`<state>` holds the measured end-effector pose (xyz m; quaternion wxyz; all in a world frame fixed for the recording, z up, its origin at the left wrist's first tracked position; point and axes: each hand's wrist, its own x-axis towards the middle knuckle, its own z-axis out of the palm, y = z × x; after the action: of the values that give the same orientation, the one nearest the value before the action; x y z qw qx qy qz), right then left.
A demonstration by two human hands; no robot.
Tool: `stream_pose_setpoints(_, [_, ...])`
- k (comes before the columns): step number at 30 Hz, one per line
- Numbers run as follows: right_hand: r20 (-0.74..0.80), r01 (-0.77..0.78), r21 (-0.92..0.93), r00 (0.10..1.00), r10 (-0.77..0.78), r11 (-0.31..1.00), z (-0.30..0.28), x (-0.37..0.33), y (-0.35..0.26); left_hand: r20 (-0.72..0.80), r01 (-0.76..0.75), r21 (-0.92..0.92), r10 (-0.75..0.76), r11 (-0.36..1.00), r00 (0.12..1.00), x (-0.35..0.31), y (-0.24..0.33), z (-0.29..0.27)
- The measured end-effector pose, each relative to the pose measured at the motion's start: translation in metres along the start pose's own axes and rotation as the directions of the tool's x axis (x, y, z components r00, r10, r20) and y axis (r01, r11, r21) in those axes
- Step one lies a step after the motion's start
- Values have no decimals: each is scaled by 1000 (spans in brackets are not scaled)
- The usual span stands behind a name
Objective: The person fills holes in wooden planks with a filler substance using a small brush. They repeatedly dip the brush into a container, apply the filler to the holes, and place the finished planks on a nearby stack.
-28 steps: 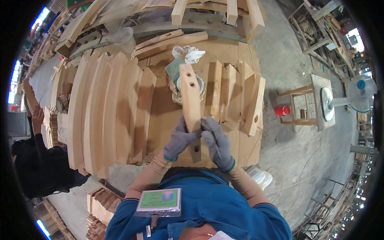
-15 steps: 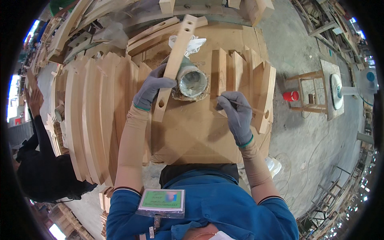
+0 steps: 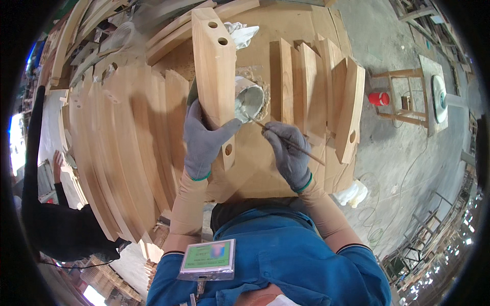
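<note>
My left hand (image 3: 204,135), in a grey glove, grips a pale wooden bar (image 3: 214,76) held up above the table. Two round holes show near the bar's far end and one near its close end. My gloved right hand (image 3: 288,153) is closed on a thin brown stick (image 3: 312,156); whether it is a brush I cannot tell. The stick's far tip reaches the mouth of a round, smeared container (image 3: 245,84) with pale wet stuff inside. The bar partly hides this container, which stands just right of it.
Curved wooden pieces (image 3: 122,148) lie in a row on the left, and several more (image 3: 311,81) on the right. Brown cardboard (image 3: 245,178) covers the tabletop. A white cloth (image 3: 242,35) lies behind the container. At left is another person (image 3: 66,229); a stool (image 3: 408,97) and red pot (image 3: 378,99) are at right.
The wooden bar has risen closer to me and stands more upright in the view. My right hand has moved left, bringing the stick's tip to the container's mouth. The view has shifted slightly.
</note>
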<state>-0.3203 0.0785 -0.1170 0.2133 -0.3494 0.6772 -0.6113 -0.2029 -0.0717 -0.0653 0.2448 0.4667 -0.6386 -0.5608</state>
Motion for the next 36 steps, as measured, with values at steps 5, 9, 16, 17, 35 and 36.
stream_pose_setpoints(5, [-69, -148, 362, 980, 184, 920, -3, 24, -16, -7, 8, -52, -8, 999, 1000, 4, -2, 3])
stream_pose_setpoints(9, [-66, 178, 53, 982, -175, 983, -3, 54, 12, 5, 4, -28, -4, 1000, 1000, 6, 4, 6])
stream_pose_setpoints(16, [42, -94, 64, 995, 91, 993, -15, 46, -13, -19, 13, 7, -13, 1000, 1000, 2, 3, 7])
stream_pose_setpoints(17, [27, -16, 23, 1000, 15, 1000, -17, 53, -8, -22, 20, 22, -20, 1000, 1000, 2, 3, 6])
stream_pose_setpoints(35, [173, 198, -63, 967, -185, 978, -10, 41, 10, -12, 78, 28, -78, 997, 997, 8, 2, 5])
stream_pose_setpoints(36, [209, 186, -79, 964, -166, 979, -11, 37, 9, -19, 69, 26, -69, 997, 997, 8, 2, 6])
